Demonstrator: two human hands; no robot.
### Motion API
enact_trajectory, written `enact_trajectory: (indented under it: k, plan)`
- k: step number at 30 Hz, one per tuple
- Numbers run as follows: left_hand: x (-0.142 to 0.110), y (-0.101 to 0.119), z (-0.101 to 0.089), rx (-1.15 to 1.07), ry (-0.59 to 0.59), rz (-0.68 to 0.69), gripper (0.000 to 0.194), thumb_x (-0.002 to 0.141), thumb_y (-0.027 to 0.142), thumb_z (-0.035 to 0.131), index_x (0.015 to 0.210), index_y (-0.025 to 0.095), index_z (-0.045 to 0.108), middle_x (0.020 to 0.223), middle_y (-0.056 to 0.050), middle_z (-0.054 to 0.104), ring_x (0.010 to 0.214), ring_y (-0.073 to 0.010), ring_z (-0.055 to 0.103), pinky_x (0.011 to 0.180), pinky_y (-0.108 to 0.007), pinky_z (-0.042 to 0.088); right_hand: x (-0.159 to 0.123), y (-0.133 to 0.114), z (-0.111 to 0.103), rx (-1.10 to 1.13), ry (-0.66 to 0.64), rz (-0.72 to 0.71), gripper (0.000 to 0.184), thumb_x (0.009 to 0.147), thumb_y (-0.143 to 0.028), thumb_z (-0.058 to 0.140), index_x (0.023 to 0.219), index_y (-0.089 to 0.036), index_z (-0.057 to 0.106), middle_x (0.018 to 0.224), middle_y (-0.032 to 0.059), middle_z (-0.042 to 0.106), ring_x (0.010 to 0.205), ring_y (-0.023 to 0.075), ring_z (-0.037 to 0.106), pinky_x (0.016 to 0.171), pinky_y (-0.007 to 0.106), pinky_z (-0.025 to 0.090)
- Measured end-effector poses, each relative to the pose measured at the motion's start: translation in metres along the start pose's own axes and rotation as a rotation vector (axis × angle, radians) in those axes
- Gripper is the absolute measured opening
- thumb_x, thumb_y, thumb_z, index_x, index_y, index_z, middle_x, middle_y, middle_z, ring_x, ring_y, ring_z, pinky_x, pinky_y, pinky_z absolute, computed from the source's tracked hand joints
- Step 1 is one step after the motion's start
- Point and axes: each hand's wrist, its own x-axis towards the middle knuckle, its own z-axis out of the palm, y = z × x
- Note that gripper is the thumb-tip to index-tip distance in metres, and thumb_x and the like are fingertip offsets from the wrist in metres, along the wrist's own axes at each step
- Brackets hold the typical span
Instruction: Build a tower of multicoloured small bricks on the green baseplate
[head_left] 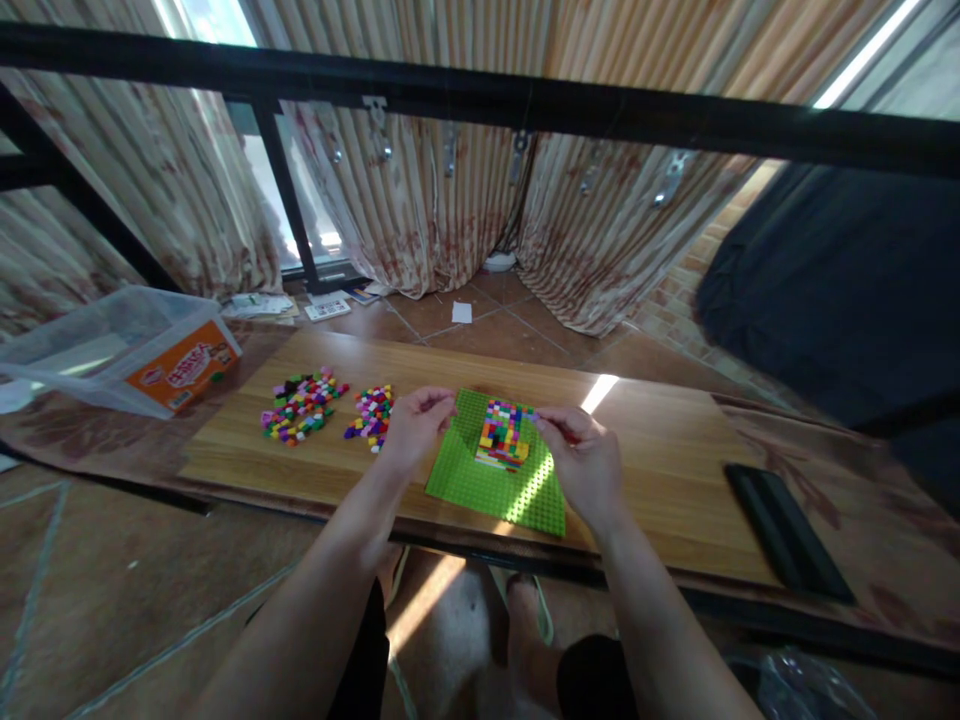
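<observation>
A green baseplate (480, 480) lies on the wooden board, and a patch of many-coloured small bricks (504, 433) is built on its far part. My left hand (411, 428) is at the plate's left far corner, fingers curled in a pinch; what it holds is too small to see. My right hand (581, 458) is at the right side of the brick patch, fingers pinched together near its edge. Two heaps of loose coloured bricks, a larger one (302, 405) and a smaller one (370, 415), lie left of my left hand.
The wooden board (660, 470) rests on a low table. A clear plastic tub (127, 345) with an orange label stands at the far left. A black flat object (784, 530) lies at the right. Curtains and a black frame stand behind; papers lie on the tiled floor.
</observation>
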Motion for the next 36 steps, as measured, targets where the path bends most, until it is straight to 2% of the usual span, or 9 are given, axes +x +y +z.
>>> enact_trajectory:
  k: [5,9,15,27,31,36]
  plan:
    - [-0.004,-0.009,0.010,0.068,-0.085,-0.093,0.020,0.065,0.026,0.066,0.081,0.014,0.066,0.061,0.003,0.059,0.053,-0.0075,0.047,0.052,-0.021,0.035,-0.008,-0.009,0.013,-0.102,-0.091,-0.137,0.016,0.084,-0.026,0.055,0.089,-0.023,0.070,0.086,0.0039,0.066,0.079,0.0158,0.062,0.072,0.030,0.052]
    - [-0.008,-0.009,0.016,0.053,-0.137,-0.096,0.017,0.068,0.026,0.064,0.079,0.014,0.066,0.062,0.003,0.058,0.054,-0.0072,0.046,0.053,-0.021,0.035,-0.011,-0.008,0.021,-0.195,-0.082,-0.240,0.016,0.085,-0.025,0.055,0.088,-0.025,0.071,0.089,0.0040,0.066,0.083,0.0170,0.062,0.078,0.032,0.051]
    - [-0.009,-0.014,0.018,0.041,-0.199,-0.061,0.017,0.067,0.027,0.065,0.077,0.013,0.066,0.060,0.002,0.057,0.054,-0.0077,0.046,0.053,-0.021,0.035,-0.013,0.002,0.028,-0.366,-0.050,-0.371,0.018,0.086,-0.027,0.055,0.090,-0.027,0.072,0.092,0.0045,0.066,0.086,0.0199,0.058,0.079,0.036,0.051]
    - [-0.010,-0.019,0.020,0.035,-0.210,-0.012,0.020,0.068,0.030,0.069,0.078,0.013,0.067,0.070,-0.002,0.063,0.062,-0.0102,0.053,0.061,-0.023,0.041,-0.012,0.003,0.034,-0.386,-0.005,-0.355,0.012,0.081,-0.027,0.061,0.085,-0.026,0.072,0.089,0.0036,0.066,0.086,0.0198,0.056,0.079,0.036,0.048]
    - [-0.009,-0.020,0.022,0.031,-0.202,-0.018,0.021,0.065,0.026,0.071,0.080,0.013,0.067,0.075,-0.003,0.065,0.069,-0.0119,0.057,0.065,-0.024,0.044,-0.012,0.006,0.035,-0.387,0.015,-0.337,0.010,0.079,-0.028,0.063,0.084,-0.026,0.072,0.086,0.0036,0.065,0.086,0.0202,0.056,0.078,0.036,0.048]
    - [-0.007,-0.023,0.023,0.134,-0.171,0.021,0.021,0.064,0.024,0.070,0.082,0.013,0.067,0.074,-0.003,0.066,0.069,-0.0130,0.058,0.064,-0.024,0.045,-0.012,0.005,0.033,-0.358,0.007,-0.317,0.010,0.078,-0.028,0.065,0.084,-0.025,0.072,0.088,0.0041,0.065,0.087,0.0208,0.057,0.079,0.037,0.048]
